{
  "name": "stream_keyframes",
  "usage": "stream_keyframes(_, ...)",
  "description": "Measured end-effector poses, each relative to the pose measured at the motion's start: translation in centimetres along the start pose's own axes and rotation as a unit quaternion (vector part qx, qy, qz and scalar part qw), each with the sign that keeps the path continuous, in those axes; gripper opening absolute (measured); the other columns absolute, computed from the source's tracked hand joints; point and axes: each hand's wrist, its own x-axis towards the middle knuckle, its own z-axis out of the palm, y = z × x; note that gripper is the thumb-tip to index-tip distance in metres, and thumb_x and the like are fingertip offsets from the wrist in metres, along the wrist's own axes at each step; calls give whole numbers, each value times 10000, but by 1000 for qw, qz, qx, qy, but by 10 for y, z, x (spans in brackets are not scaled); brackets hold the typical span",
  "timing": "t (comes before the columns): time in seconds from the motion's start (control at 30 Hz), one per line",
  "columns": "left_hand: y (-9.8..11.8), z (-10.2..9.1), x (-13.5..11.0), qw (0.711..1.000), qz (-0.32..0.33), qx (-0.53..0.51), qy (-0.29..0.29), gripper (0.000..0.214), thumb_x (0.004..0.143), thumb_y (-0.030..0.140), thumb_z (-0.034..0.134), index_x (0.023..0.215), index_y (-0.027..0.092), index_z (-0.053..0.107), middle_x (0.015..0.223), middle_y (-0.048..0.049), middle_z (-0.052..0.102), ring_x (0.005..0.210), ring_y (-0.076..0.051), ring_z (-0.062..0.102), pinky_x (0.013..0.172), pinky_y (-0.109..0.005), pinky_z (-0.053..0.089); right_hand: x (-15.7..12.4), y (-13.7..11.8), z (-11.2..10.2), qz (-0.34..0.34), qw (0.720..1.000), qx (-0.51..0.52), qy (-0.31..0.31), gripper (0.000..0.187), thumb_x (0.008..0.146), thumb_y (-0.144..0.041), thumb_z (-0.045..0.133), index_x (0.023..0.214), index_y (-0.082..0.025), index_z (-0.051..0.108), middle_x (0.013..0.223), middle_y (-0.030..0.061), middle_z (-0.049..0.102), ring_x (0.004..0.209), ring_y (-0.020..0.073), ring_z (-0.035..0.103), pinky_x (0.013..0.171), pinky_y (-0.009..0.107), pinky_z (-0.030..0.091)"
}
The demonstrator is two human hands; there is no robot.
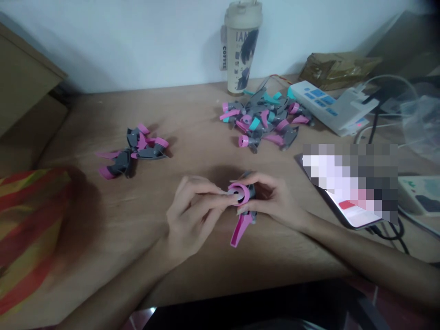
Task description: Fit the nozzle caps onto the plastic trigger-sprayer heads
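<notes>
Both my hands meet over the wooden table [192,123], just in front of me. My right hand [278,199] grips a grey and pink spray trigger head [243,215]; its pink lever hangs down toward me. My left hand [192,211] pinches the pink round cap at the top of that same piece. A small group of similar pink and grey trigger heads [135,151] lies to the left. A larger heap with pink, grey and teal ones [266,121] sits farther back, right of centre.
A cream coffee tumbler [241,46] stands by the wall. A white power strip [332,105] with cables, a brown package [335,68] and a lit phone [357,213] lie to the right. Striped red and yellow fabric [27,229] covers the left near edge.
</notes>
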Motion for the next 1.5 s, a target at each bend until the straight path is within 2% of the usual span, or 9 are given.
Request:
stream_keyframes(0.2,0,-3,7,993,-49,-71,-80,172,785,118,660,905,239,686,831,8,590,741,-100,566,643,-244,487,1,-1,-1,3,1000,25,14,352,622,-176,789,944,-249,667,908,-7,655,860,141,613,781,303,487)
stream_keyframes(0.43,3,-3,13,973,-143,-140,-116,80,750,129,679,795,195,680,823,-3,586,706,-93,575,596,-212,484,1,2,-4,-11,1000,6,-3,367,633,-144,779,960,-272,675,925,7,641,849,156,599,746,320,486)
stream_keyframes(0.57,3,-3,15,966,-181,-125,-134,92,725,129,694,787,195,676,844,-2,552,693,-86,559,575,-199,472,1,5,-6,-46,998,-48,-4,411,618,-140,789,986,-286,677,918,11,633,870,168,598,759,333,485)
stream_keyframes(0.87,6,-3,12,976,-185,-41,-111,75,714,195,720,781,220,698,825,5,530,658,-75,515,524,-185,426,2,2,-10,-120,976,-179,23,365,654,-224,775,1002,-263,675,938,32,659,923,189,605,821,358,485)
stream_keyframes(1.17,7,-1,10,970,-194,-59,-135,69,725,157,686,780,199,686,843,-11,538,681,-91,534,546,-201,448,2,0,-8,-144,961,-236,19,317,683,-243,756,988,-234,670,914,43,667,904,195,606,807,376,473)
stream_keyframes(1.37,4,0,11,965,-183,-119,-146,59,761,154,656,810,188,660,869,-7,519,692,-77,544,601,-191,485,2,0,-9,-153,953,-259,15,312,691,-272,750,988,-246,659,920,37,668,902,197,607,805,380,462)
stream_keyframes(1.5,2,2,10,962,-208,-91,-153,53,764,143,644,802,178,632,893,-14,528,715,-89,558,597,-194,492,3,1,-7,-150,946,-286,29,320,688,-297,752,986,-232,655,900,37,669,907,201,606,820,382,450)
